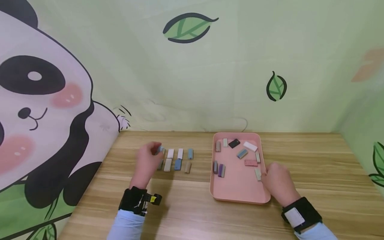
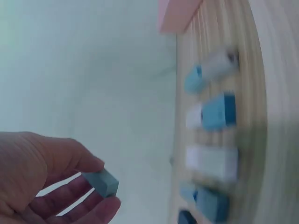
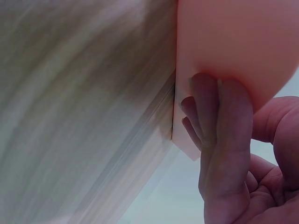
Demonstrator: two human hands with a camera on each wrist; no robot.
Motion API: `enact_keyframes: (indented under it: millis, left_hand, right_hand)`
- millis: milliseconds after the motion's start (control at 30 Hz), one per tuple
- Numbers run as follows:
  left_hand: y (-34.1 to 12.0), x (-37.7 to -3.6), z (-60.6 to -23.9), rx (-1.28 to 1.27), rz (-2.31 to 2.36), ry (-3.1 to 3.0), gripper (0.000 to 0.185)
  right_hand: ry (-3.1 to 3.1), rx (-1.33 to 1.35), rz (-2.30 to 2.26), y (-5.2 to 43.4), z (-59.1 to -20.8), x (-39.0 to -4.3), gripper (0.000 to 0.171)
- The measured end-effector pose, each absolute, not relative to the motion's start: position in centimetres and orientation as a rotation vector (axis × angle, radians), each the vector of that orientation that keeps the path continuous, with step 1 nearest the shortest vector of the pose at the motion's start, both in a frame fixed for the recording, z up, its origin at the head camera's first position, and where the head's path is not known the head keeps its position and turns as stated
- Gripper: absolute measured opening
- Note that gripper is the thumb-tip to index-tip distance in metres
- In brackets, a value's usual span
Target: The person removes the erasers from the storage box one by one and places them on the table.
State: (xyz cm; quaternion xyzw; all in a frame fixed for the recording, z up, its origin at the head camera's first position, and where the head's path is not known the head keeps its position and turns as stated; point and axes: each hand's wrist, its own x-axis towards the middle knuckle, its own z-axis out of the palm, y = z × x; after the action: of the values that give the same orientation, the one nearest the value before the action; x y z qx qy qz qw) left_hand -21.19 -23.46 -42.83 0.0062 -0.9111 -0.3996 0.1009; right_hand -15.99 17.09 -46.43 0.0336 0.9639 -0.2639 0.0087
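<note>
**My hands at a table with a pink tray and small blocks**

I sit at a wooden table (image 1: pixel 210 216) against a wall painted with a panda (image 1: pixel 39 110) and green leaves. A pink tray (image 1: pixel 240 190) lies right of centre, holding scattered small blocks in grey, black, white, blue, pink and purple. My right hand (image 1: pixel 277 183) grasps the tray's right rim, fingers pressed against its outer wall. Left of the tray, two short rows of blocks (image 1: pixel 177 159) lie on the table. My left hand (image 1: pixel 148 163) hovers over their left end, pinching a small grey-blue block (image 2: pixel 102 182) between thumb and fingertips, just above the table.
</note>
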Motion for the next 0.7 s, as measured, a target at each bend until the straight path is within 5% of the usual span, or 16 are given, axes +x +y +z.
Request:
enact_keyframes:
  millis: [300, 700]
  left_hand:
    - [-27.6, -21.4, -45.1, 0.382, -1.121, -2.653, 0.032]
    - [-28.9, -22.4, -48.2, 0.449, -1.016, -2.723, 0.027]
  right_hand:
    - [2.994, 0.116, -0.820, 16.9, -46.3, -16.0, 0.028]
    - [3.002, 0.122, -0.806, 17.0, -46.4, -16.1, 0.030]
